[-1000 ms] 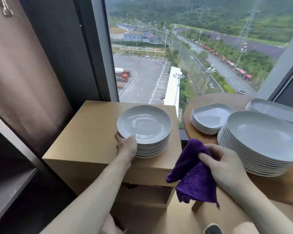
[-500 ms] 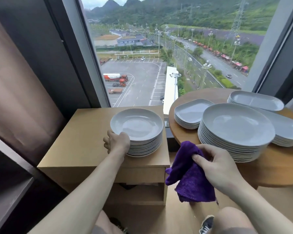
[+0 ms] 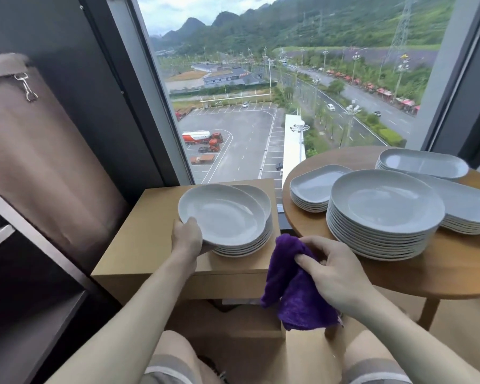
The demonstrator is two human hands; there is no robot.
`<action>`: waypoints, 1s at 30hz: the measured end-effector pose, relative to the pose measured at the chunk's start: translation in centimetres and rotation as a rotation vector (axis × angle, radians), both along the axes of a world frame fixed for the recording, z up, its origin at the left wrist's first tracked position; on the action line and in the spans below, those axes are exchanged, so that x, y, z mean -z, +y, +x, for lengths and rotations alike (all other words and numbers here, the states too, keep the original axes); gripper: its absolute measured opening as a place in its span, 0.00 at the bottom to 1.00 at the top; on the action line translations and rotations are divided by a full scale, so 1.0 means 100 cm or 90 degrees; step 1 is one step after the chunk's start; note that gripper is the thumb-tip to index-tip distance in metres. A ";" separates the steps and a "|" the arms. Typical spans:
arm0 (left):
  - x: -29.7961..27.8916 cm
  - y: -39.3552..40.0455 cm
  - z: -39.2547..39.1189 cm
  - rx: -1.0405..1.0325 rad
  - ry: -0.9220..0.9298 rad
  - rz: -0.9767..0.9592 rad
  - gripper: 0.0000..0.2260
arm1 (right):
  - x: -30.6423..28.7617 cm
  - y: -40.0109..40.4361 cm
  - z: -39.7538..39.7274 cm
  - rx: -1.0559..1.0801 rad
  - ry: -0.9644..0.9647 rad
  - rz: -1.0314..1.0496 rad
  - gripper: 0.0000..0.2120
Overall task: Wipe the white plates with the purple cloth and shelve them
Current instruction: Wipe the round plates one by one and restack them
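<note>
Standing against the window (image 3: pixel 261 106), the square wooden cabinet (image 3: pixel 144 239) leaves bare top at nine o'clock of its plate stack (image 3: pixel 247 245); the round table (image 3: pixel 399 273) at three o'clock is crowded to its rim. The left hand (image 3: pixel 187 237) reaches forward, fingers curled on the top white plate (image 3: pixel 222 214), tilted and shifted toward nine o'clock. The right hand (image 3: pixel 333 270) pinches the purple cloth (image 3: pixel 291 295), hanging toward six o'clock.

A stack of round plates (image 3: pixel 244 239) sits on a square worktop (image 3: pixel 139 245) at left before the window (image 3: pixel 261 106), its top plate (image 3: pixel 222 214) shifted leftward off centre, while four further stacks crowd a round worktop (image 3: pixel 427 270) at right, the cloth (image 3: pixel 291 286) hanging between them.
</note>
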State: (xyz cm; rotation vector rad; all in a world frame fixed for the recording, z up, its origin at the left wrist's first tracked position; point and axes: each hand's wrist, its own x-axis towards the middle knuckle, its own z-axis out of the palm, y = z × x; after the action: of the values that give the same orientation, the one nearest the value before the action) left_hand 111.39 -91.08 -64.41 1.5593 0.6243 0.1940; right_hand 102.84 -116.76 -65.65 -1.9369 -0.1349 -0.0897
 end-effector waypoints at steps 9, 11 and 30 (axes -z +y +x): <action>0.011 0.010 -0.100 0.039 -0.065 -0.171 0.10 | -0.034 0.029 -0.012 -0.022 -0.021 0.115 0.08; 0.015 0.015 -0.110 0.040 -0.055 -0.204 0.12 | -0.042 0.048 -0.010 -0.022 -0.017 0.116 0.07; -0.009 0.052 -0.111 0.012 -0.056 -0.599 0.20 | -0.032 0.200 0.013 -0.010 -0.061 -0.397 0.13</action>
State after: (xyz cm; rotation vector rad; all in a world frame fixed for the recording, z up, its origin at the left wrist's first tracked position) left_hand 100.34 -85.91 -63.46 0.6429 0.5151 -0.0532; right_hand 104.18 -96.74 -62.42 -2.5546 -0.2665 -0.1428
